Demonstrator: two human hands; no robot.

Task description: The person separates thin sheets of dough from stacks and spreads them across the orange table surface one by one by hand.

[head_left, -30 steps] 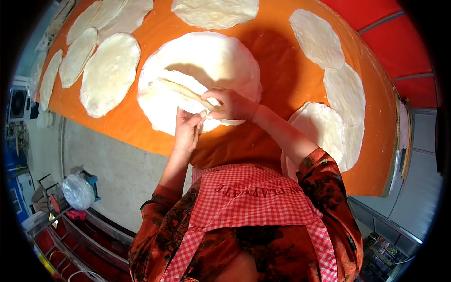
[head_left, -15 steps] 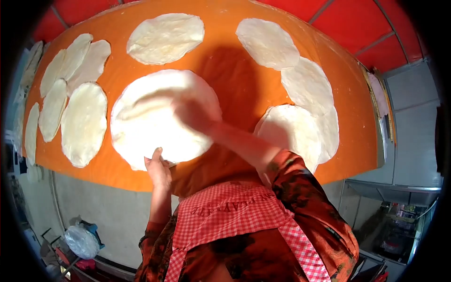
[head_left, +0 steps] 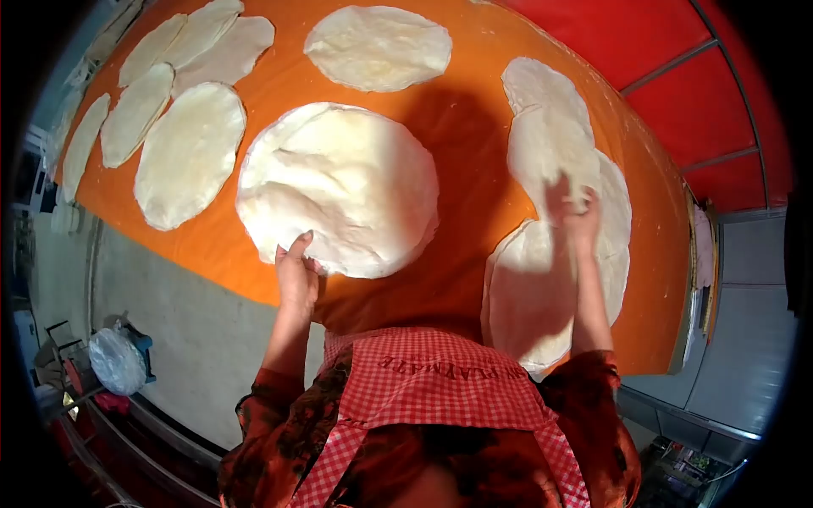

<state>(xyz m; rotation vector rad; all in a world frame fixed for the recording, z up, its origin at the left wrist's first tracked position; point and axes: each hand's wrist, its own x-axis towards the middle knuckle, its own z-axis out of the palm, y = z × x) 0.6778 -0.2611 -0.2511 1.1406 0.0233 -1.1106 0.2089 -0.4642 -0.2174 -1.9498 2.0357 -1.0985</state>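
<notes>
A large round sheet of dough [head_left: 347, 169] lies in front of me on the orange cloth, its surface raised in soft folds. My left hand [head_left: 298, 271] grips its near edge, thumb on top and the other fingers partly hidden at the rim. To the right, my right hand [head_left: 583, 216] hovers over or just touches overlapping dough sheets, its fingers apart and slightly bent, holding nothing I can see. Under and beside it are an upper dough sheet [head_left: 542, 127], a lower, partly shaded one [head_left: 529, 292] and another at the right [head_left: 614, 237].
The orange cloth [head_left: 466, 212] covers the curved table. Several thin dough sheets [head_left: 190, 157] lie at the left, some overlapping, and one dough round [head_left: 378, 48] at the far side. Red padding [head_left: 694, 76] borders the back right; a plastic-wrapped item [head_left: 117, 361] stands lower left.
My right hand has moved from above the large dough sheet to the sheets at the right. My left hand still holds the near edge. The view has turned and shifted.
</notes>
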